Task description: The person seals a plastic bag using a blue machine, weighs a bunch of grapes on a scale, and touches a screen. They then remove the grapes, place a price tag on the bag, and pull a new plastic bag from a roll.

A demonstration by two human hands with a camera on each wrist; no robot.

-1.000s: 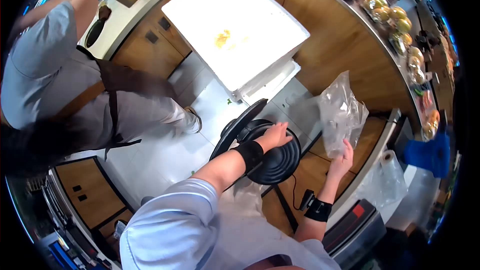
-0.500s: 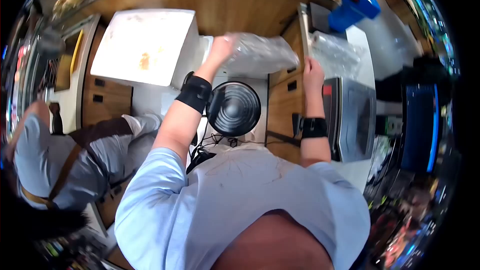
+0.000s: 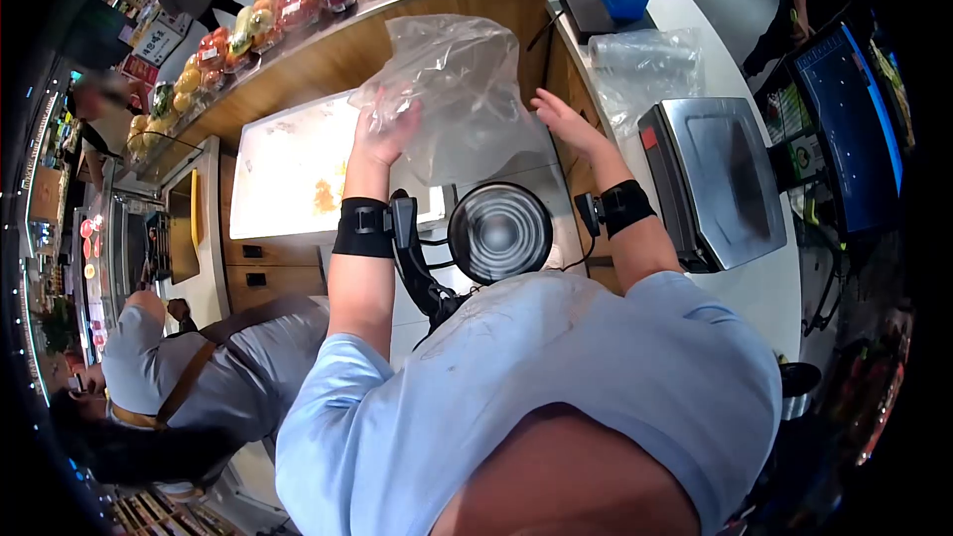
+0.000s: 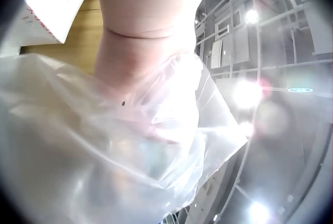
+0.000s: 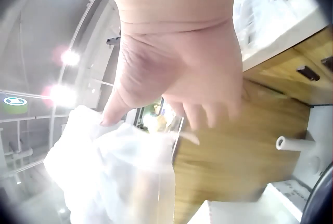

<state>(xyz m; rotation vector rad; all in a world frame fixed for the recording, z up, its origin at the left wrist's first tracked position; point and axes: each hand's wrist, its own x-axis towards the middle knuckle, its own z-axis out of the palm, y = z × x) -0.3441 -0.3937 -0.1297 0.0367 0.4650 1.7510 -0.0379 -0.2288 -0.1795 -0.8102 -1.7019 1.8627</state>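
A clear plastic bag (image 3: 462,89) spreads out in the air between the two hands. The left hand (image 3: 389,129) is at its left side, fingers raised and covered by the film; in the left wrist view the bag (image 4: 99,151) drapes over the hand (image 4: 132,73), blurring the fingers. The right hand (image 3: 571,127) is at the bag's right edge with its fingers spread. In the right wrist view, the thumb of the right hand (image 5: 179,68) is at the top of the bag (image 5: 125,177), and the other fingers hang loosely apart from it.
Below the bag stands a round black ridged lid (image 3: 499,233). A white foam box (image 3: 288,174) is at the left, a scale (image 3: 720,179) and a roll of bags (image 3: 645,65) on the right counter. Packed fruit (image 3: 298,5) lines the back counter; another person (image 3: 218,377) bends at the left.
The view has swung round. The bag, earlier in the right hand and then stretched between both hands, is now opened out wide over the left hand. The right hand's fingers have spread.
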